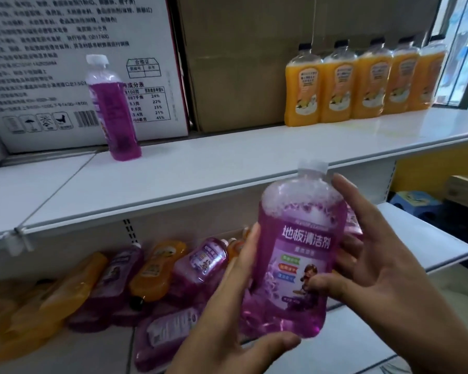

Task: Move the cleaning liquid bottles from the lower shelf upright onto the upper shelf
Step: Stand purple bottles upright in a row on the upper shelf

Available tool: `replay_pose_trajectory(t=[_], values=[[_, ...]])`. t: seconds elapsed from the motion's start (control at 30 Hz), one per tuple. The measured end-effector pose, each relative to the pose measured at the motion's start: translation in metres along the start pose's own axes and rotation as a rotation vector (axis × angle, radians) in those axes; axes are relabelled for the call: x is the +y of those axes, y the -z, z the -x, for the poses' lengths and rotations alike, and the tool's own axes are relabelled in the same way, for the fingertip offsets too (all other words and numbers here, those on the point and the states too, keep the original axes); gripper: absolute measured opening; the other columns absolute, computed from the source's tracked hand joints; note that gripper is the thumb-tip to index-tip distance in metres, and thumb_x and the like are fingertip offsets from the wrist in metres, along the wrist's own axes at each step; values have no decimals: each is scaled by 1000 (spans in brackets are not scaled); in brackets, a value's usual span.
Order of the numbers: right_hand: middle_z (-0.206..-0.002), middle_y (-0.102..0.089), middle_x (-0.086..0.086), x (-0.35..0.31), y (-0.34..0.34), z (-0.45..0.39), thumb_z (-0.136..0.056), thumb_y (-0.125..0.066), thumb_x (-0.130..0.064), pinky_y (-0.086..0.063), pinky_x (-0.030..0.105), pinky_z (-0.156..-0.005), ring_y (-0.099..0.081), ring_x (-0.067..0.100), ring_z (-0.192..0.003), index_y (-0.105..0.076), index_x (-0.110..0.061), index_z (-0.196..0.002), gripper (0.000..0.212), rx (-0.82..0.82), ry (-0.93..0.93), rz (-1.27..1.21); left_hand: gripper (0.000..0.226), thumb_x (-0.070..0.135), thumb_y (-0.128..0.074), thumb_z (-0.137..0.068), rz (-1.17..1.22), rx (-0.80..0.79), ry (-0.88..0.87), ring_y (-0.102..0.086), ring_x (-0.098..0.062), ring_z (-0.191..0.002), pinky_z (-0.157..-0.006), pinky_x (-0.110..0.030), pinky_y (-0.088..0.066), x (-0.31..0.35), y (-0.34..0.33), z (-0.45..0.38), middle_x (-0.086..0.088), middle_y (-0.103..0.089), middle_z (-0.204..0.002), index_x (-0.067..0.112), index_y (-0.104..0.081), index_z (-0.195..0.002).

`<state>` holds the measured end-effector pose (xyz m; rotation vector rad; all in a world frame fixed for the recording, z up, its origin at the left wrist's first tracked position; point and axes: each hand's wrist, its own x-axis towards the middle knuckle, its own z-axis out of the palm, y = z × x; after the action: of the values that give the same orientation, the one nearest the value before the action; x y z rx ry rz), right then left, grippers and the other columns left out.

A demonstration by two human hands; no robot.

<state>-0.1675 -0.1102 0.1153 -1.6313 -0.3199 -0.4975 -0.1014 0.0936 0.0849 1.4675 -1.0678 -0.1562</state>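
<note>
Both hands lift a purple bottle (295,255) upright before the upper shelf (227,168) front edge: left hand (227,314) curled under its base, right hand (368,265) pinching its label, other fingers spread.

We hold one floor cleaner bottle (297,255) upright between our left hand (227,306) and right hand (376,271), before the upper shelf (227,168). Another bottle (114,109) stands on it left, before a printed carton (73,63); five juice bottles (362,82) stand right. Fallen bottles (119,282) lie on the lower shelf (422,238).
</note>
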Motion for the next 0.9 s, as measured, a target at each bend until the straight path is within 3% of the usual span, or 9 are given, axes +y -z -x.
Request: replay_pose_trajectory(t=[0.1,0.17,0.33,0.47,0.57,0.63,0.73,0.83,0.9], values=[[-131,-60,-18,-16,-3,-18,-74,-85,-16,-61,44,-81,-65,20,-118,-33,-60,-143,97,-47,110,-34,93,28,-77,-85,-29,85,-38,-55,-18,-131,-103,-27,-47,23,12,-14,6,-51,-148,42,-17,-154],[-139,-54,-18,-31,-2,-32,-75,-80,-9,-62,39,-77,-65,17,-119,-29,-63,-143,100,-107,166,21,100,25,-77,-84,-117,108,-76,-54,-17,-132,-106,-36,-47,30,24,-25,7,-51,-147,47,-10,-154],[-153,-29,-26,-72,-7,-68,-70,-79,-28,-56,14,-79,-51,-1,-128,-20,-60,-147,103,-230,359,358,111,14,-81,-79,-278,84,-87,-53,-26,-132,-105,-49,-46,57,59,-39,-2,-50,-146,30,-6,-158],[-149,-24,-29,-84,-22,-99,-70,-76,-26,-50,4,-79,-43,-10,-128,-18,-49,-152,103,-274,463,497,108,6,-83,-77,-388,90,-102,-61,-22,-123,-96,-39,-55,79,84,-54,-3,-57,-137,8,-10,-157],[-148,-20,-30,-87,-35,-121,-75,-80,-20,-45,-1,-81,-35,-13,-131,-17,-47,-152,104,-286,509,546,112,7,-84,-74,-439,124,-123,-64,-17,-117,-93,-34,-56,88,99,-63,7,-61,-129,15,-10,-158],[-152,-15,-28,-89,-46,-134,-75,-83,-23,-47,2,-85,-37,-10,-130,-15,-50,-151,105,-293,529,614,116,0,-85,-70,-462,158,-88,-66,-13,-112,-89,-29,-57,87,108,-71,11,-62,-124,19,-12,-157],[-157,-10,-21,-85,-64,-153,-75,-85,-26,-51,22,-98,-36,6,-136,-12,-48,-152,108,-289,539,751,112,-8,-85,-67,-471,215,-2,-67,-16,-109,-89,-38,-57,79,123,-82,-2,-62,-123,23,-20,-152],[-159,-9,-14,-76,-76,-176,-78,-83,-21,-48,18,-93,-45,21,-132,-9,-46,-152,108,-261,524,838,102,-6,-83,-71,-524,208,65,-67,-20,-109,-95,-47,-55,74,141,-91,-7,-62,-123,25,-23,-146],[-158,-10,-11,-69,-81,-192,-78,-83,-17,-53,24,-91,-52,26,-126,-9,-44,-153,109,-262,511,868,97,-1,-83,-73,-580,187,99,-67,-17,-107,-96,-40,-54,69,152,-98,-3,-62,-122,20,-22,-146]])
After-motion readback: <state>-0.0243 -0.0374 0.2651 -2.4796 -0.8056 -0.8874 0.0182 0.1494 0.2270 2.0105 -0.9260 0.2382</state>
